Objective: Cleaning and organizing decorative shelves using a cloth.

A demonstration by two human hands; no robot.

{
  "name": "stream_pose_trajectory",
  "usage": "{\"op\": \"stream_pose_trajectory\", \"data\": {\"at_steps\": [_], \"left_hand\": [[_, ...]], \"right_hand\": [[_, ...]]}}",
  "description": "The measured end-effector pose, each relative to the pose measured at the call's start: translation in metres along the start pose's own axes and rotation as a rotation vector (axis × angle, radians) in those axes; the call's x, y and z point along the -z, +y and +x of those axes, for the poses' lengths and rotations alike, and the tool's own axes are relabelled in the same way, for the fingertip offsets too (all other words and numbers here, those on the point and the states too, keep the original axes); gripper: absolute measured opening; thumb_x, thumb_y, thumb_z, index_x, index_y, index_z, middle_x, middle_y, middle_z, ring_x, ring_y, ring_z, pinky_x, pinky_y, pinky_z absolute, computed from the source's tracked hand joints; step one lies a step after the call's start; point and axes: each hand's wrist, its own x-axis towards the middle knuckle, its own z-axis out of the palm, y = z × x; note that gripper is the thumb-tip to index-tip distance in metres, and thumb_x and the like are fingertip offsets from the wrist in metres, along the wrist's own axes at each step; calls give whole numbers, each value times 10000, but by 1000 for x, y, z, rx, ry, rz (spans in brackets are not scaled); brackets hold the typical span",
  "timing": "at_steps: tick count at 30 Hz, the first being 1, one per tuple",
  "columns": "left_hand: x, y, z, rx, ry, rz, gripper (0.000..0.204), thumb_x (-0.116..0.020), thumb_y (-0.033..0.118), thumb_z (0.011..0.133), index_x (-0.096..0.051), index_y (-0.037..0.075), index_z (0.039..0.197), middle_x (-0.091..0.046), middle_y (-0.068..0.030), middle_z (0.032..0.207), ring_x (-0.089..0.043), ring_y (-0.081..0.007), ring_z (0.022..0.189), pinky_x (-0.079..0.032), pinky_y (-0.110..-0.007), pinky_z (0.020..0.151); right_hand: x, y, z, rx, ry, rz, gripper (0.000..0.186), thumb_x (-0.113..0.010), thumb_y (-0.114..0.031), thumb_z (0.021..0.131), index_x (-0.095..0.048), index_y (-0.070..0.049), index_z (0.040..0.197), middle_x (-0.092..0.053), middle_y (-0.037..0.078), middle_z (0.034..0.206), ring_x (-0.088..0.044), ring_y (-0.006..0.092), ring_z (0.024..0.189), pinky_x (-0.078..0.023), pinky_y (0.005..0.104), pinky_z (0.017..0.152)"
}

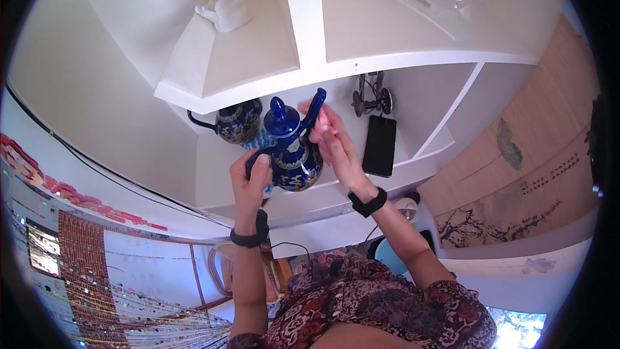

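Between your left hand (249,178) and your right hand (342,155) is a blue patterned teapot (298,168), its spout (314,110) on the right hand's side. Your left hand grasps its handle (250,161); your right holds a pink cloth (322,129) against the spout side. Beside your right hand is a black phone (380,145); beyond your left, another blue patterned pot (237,123).

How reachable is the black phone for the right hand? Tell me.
Probably yes: the right hand is close to the black phone, nothing visible between them, though the pink cloth it holds at the blue teapot might need putting down.
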Motion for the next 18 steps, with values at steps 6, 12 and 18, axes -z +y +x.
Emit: {"op": "stream_pose_trajectory", "data": {"at_steps": [6, 12, 18], "left_hand": [[-4, 4, 1, -8, 9, 42, 207, -522, 179, 915, -448, 49, 771, -288, 60, 527, -255, -28, 438, -216, -226, 416], [-7, 1, 1, -41, 23, 59, 239, -515, 194, 919, -437, 52, 743, -302, 55, 512, -248, -30, 426, -222, -228, 410], [-8, 4, -1, -36, 58, 61, 258, -511, 194, 921, -413, 70, 718, -293, 59, 507, -244, -31, 418, -223, -228, 407]], "right_hand": [[3, 1, 24, 308, -210, -149, 500, -472, -92, 926, -243, -22, 1365, -494, 117, 1209, -481, 170, 1105, -388, 289, 935], [2, 17, -3, 311, 146, -776, 321, -543, -32, 878, -449, 13, 1182, -502, 139, 1077, -543, 219, 1011, -457, 306, 787], [-6, -19, -35, 305, 302, -980, 331, -597, -44, 806, -525, -22, 1128, -538, 172, 992, -546, 326, 903, -453, 389, 777]]}}
